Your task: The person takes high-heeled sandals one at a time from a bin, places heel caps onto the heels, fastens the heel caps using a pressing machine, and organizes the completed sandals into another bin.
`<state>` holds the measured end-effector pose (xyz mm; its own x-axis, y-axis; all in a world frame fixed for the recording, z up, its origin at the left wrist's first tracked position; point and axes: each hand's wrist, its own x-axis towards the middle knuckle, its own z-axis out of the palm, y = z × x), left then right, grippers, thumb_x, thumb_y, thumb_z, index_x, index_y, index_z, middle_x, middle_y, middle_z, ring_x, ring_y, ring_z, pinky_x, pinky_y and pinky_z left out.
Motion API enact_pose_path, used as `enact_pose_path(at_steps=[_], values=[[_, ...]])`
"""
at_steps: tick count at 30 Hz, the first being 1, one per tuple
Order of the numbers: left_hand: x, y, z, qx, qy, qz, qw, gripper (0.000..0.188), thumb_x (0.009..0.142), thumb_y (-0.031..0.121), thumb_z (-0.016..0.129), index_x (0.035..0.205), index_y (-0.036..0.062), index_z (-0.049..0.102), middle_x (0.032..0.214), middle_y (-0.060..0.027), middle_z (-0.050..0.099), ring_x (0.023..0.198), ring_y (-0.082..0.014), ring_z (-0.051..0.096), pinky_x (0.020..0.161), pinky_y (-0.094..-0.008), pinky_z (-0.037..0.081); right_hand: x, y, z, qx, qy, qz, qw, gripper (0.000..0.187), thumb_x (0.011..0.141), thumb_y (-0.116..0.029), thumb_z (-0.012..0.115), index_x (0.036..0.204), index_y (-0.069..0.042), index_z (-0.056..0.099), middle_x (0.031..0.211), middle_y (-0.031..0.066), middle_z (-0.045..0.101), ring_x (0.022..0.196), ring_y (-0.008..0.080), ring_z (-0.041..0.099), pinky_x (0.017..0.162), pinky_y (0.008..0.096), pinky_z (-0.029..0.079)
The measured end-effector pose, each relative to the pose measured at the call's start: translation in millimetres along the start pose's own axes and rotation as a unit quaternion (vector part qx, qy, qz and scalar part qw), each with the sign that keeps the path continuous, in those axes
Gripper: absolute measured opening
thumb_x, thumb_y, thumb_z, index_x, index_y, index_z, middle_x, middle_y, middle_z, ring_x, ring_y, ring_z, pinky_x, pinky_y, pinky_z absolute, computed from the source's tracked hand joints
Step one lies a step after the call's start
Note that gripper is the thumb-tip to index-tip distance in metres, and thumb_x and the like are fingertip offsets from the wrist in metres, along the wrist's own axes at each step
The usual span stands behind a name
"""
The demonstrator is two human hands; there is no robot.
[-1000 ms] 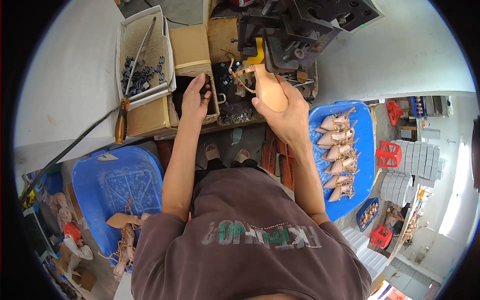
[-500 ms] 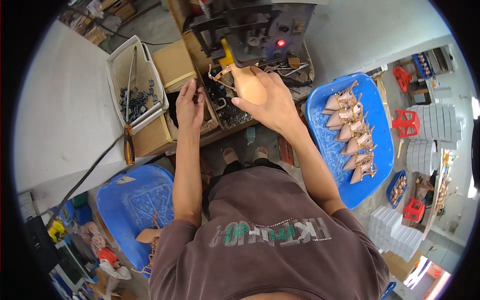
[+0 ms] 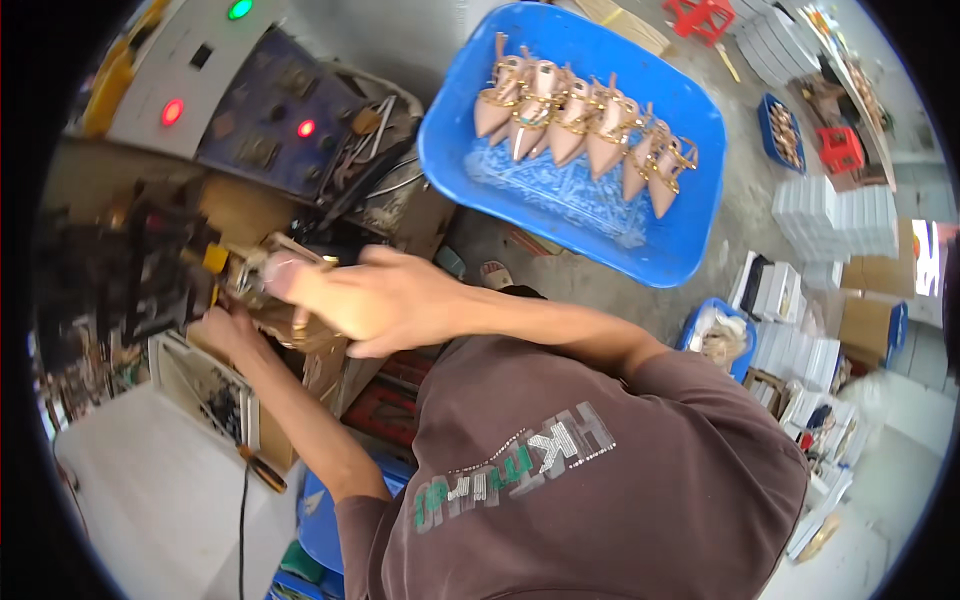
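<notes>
Your shirt point(image 3: 620, 500) is brown with green and white print point(image 3: 548, 445), your blurred shoe point(image 3: 330, 296) seemingly tan, the tub point(image 3: 455, 115) blue.

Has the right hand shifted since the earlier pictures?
Yes: the right hand has drawn back from the press's yellow block, leaving a wider gap than before.

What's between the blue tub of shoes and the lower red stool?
A smaller blue basket of beige items lies between the blue tub and the lower red stool, in the head view.
</notes>
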<state>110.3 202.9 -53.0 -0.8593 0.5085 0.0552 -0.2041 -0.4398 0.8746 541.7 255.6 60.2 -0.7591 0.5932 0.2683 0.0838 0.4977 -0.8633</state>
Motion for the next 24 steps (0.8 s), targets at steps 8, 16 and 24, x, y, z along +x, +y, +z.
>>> enact_pose_path(at_steps=[8, 16, 24], values=[[-105, 45, 150, 0.59, -0.088, 0.189, 0.78, 0.027, 0.09, 0.019, 0.072, 0.102, -0.0047, 0.071, 0.095, -0.0099, 0.073, 0.077, -0.018, 0.065, 0.075, -0.0313, 0.05, -189, 175, -217, -0.419, 0.349, 0.267, 0.795, 0.028, 0.083, -0.011, 0.061, 0.108, 0.001, 0.063, 0.096, 0.0234, 0.062, 0.089, 0.0405, 0.061, 0.079, 0.0468, 0.05], [-119, 76, 131, 0.612, -0.16, 0.171, 0.755, 0.03, 0.094, 0.021, 0.067, 0.115, 0.0012, 0.07, 0.099, -0.0071, 0.069, 0.079, -0.0167, 0.062, 0.074, -0.0262, 0.048, -223, 366, -241, -0.444, 0.182, 0.312, 0.82, 0.04, 0.081, -0.014, 0.065, 0.116, 0.001, 0.055, 0.111, 0.0273, 0.061, 0.103, 0.0455, 0.057, 0.09, 0.0519, 0.045], [-275, 155, -54, 0.286, 0.098, -0.122, 0.945, 0.032, 0.093, 0.008, 0.063, 0.124, 0.0013, 0.059, 0.067, 0.0065, 0.043, 0.058, -0.0045, 0.037, 0.049, -0.0213, 0.026, -231, 260, -262, -0.459, 0.219, 0.194, 0.839, 0.036, 0.084, -0.012, 0.06, 0.116, 0.005, 0.063, 0.115, 0.0232, 0.066, 0.108, 0.0355, 0.062, 0.092, 0.0451, 0.048]])
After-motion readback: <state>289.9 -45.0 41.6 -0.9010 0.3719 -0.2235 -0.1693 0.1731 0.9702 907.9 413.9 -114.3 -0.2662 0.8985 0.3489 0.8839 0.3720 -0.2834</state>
